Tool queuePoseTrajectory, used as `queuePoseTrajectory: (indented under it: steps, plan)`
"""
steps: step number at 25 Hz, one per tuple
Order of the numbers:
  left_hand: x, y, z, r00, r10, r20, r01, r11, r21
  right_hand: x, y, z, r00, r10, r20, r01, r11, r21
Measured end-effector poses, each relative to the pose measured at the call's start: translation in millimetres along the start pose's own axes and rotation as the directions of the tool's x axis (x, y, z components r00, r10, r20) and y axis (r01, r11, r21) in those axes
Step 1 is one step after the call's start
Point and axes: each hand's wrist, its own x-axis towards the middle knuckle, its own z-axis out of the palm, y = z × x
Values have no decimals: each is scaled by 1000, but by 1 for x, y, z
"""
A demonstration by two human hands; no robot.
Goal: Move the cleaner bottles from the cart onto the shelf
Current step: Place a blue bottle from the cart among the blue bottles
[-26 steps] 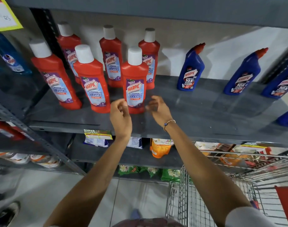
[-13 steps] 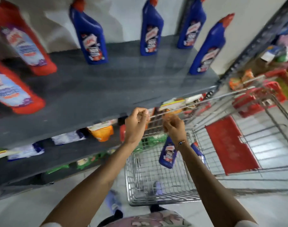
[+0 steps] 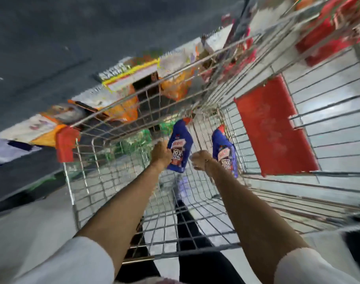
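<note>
Two blue cleaner bottles with red caps stand inside the wire cart (image 3: 84, 181). The left bottle (image 3: 181, 146) leans toward the cart's far side, and the right bottle (image 3: 226, 152) stands near the red flap. My left hand (image 3: 160, 153) is curled against the left bottle's left edge; motion blur hides whether it grips it. My right hand (image 3: 200, 159) is a loose fist between the two bottles with nothing visible in it, its wrist in front of the right bottle. The dark grey shelf (image 3: 72, 37) fills the upper left.
A red seat flap (image 3: 273, 128) hangs on the cart's right side, and a red bumper (image 3: 65, 143) caps its left corner. Orange and white packets (image 3: 121, 111) lie on the lower shelf beyond the cart. My legs (image 3: 187, 232) show through the wire bottom.
My view has swung down from the shelf into the cart. Both hands have dropped from the cart's rim to the two blue bottles inside.
</note>
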Motion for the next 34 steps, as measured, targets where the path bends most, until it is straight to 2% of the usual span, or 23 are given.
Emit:
queuePoseTrajectory:
  steps: [2,5,8,12,14,18,20,23,27,30,34]
  plan:
    - [8,-11,15,1000,-10,18,10,1000,-5,14,7,10,1000,10,26,-8,997,-78]
    - [16,-16,28,999,-35,-1,35,998,-46,31,8,23,1000,11,2,-11,998,67]
    - [8,-15,29,998,-60,10,60,991,-124,31,8,23,997,-17,-74,19,1000,19]
    - [-9,-5,22,997,9,72,1,992,-127,19,8,1,995,67,80,-71,996,52]
    - [-22,4,16,994,52,93,-34,983,-182,6,7,-13,990,70,122,-80,993,81]
    - [-58,24,-9,970,231,81,-205,947,-248,-44,-7,-41,992,-84,90,85,996,-5]
    - [-77,32,-29,962,258,86,-214,915,-343,-77,-24,-55,977,-194,83,205,968,-143]
    - [-110,34,-72,935,355,-8,-310,807,-503,-130,-55,-70,904,-367,219,402,905,-141]
    - [-160,24,-139,877,435,-205,-465,655,-596,-203,-108,-58,721,-605,338,671,731,-124]
    - [-192,12,-198,817,430,-384,-576,573,-583,-244,-162,-22,585,-704,402,794,597,-111]
    - [-214,-16,-284,739,355,-573,-670,474,-571,-290,-233,53,466,-795,388,876,477,-74]
